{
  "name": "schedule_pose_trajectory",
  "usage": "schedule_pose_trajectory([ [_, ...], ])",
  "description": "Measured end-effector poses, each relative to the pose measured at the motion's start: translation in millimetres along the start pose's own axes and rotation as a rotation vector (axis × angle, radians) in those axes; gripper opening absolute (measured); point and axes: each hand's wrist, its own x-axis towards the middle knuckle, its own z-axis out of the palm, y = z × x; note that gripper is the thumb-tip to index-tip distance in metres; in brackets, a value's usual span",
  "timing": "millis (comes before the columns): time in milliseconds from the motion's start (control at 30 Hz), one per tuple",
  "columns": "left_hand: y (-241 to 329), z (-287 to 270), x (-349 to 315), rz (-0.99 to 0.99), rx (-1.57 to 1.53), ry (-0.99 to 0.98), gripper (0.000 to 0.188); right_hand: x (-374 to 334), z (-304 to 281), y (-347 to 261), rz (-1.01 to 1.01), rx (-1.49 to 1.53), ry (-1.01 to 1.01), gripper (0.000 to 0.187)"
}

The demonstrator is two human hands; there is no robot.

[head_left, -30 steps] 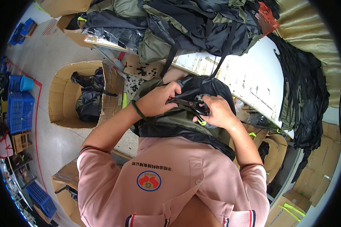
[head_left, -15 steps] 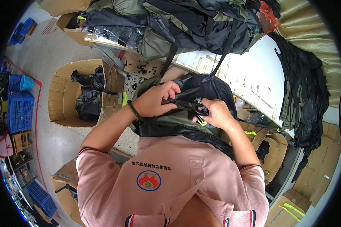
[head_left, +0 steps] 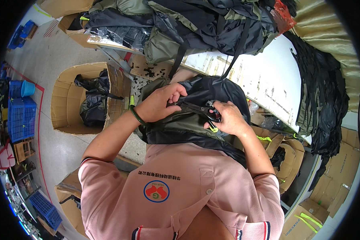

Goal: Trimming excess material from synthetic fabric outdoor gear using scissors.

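Across my lap lies a black and olive-green fabric bag [head_left: 176, 130], its surface creased. My right hand [head_left: 231, 119] is closed round the handles of dark scissors [head_left: 202, 109], whose blades point left over the fabric. A bit of yellow-green cord [head_left: 213, 129] shows just under that hand's fingers. On the other side, my left hand [head_left: 162, 103] is closed with fingers curled, close to the scissor tips. Whatever it pinches is dark and too small to make out against the black fabric.
Ahead stands a white table [head_left: 268, 80] piled with black and green bags [head_left: 204, 28]. An open cardboard box [head_left: 64, 100] holding black fabric is at the left. Black straps [head_left: 328, 96] hang on the right. Blue crates [head_left: 22, 116] line the far left.
My left hand has shifted slightly left and up, away from the scissor tips, with its thumb and fingers a little further apart. My right hand stays almost in place with the scissors.
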Motion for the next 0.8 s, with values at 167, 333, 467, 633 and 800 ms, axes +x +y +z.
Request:
schedule_pose_trajectory([
  [167, -2.3, 0.2, 1.9, 0.011, -0.013, -0.021, 0.045, 3.5, 0.1, 5.0, -0.084, -0.038, 0.037, 0.049],
  [333, -8.0, 1.0, 1.4, 0.043, -0.031, 0.001, 0.05, 6.4, -2.8, 3.1, -0.104, -0.064, 0.004, 0.043],
  [467, -8.6, 0.2, 1.2, 0.041, -0.042, -0.008, 0.05, 7.4, -1.2, 4.3, -0.099, -0.075, -0.016, 0.043],
  [633, -9.1, 0.2, 1.1, 0.039, -0.057, -0.011, 0.05, 6.3, 2.6, 9.0, -0.096, -0.097, -0.019, 0.043],
  [800, -9.2, -0.6, 1.0, 0.048, -0.046, -0.016, 0.051, 5.6, 0.6, 6.6, -0.068, -0.096, -0.04, 0.045],
])
